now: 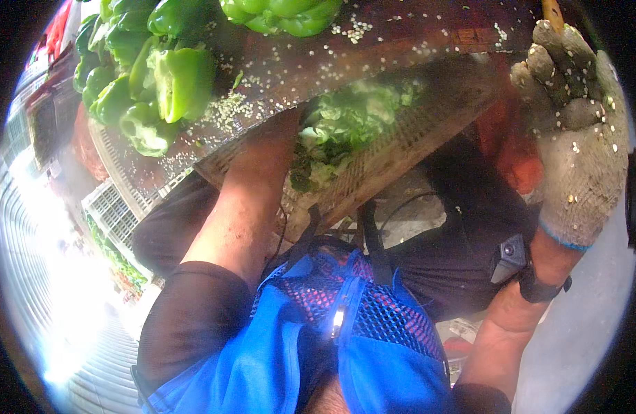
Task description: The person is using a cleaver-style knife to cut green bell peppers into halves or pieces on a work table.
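Observation:
My right hand (566,103), in a worn knitted work glove dotted with pepper seeds, is closed around a wooden handle (553,14) at the top right. Whatever the handle belongs to runs out of view. My left hand is hidden; its bare forearm (255,191) reaches down past the edge of a wet board (276,77) into a plastic crate (385,186). Green pepper trimmings (354,116) lie in that crate, close to where the forearm disappears. On the board, cut green bell peppers (180,83) are heaped at the left, and another green pepper (284,15) sits at the top.
Pale pepper seeds (230,106) are scattered across the board. A light plastic crate (118,207) stands at the left, with green produce (113,253) by it. Something red (522,165) hangs near my right glove. My knees flank the trimmings crate.

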Available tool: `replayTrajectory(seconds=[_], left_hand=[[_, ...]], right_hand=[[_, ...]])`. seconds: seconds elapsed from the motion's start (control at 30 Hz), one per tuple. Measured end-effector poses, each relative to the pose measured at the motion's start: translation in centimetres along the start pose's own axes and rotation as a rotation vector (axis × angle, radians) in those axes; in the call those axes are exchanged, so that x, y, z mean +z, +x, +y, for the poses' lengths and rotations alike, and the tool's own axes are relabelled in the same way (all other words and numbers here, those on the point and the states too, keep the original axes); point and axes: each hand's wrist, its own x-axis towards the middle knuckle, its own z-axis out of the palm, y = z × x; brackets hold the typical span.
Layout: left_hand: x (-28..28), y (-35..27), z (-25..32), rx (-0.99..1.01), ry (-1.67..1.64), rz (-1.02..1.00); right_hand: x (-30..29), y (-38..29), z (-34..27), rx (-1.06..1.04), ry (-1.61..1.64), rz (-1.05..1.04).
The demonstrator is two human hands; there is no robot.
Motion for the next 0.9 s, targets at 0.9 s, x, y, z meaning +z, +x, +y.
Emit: replayTrajectory(seconds=[0.9], left_hand=[[-2.3, -4.3, 11.5, -0.248, -1.463, -0.261]], right_hand=[[8.0, 3.8, 3.7, 0.082, -1.216, -0.168]])
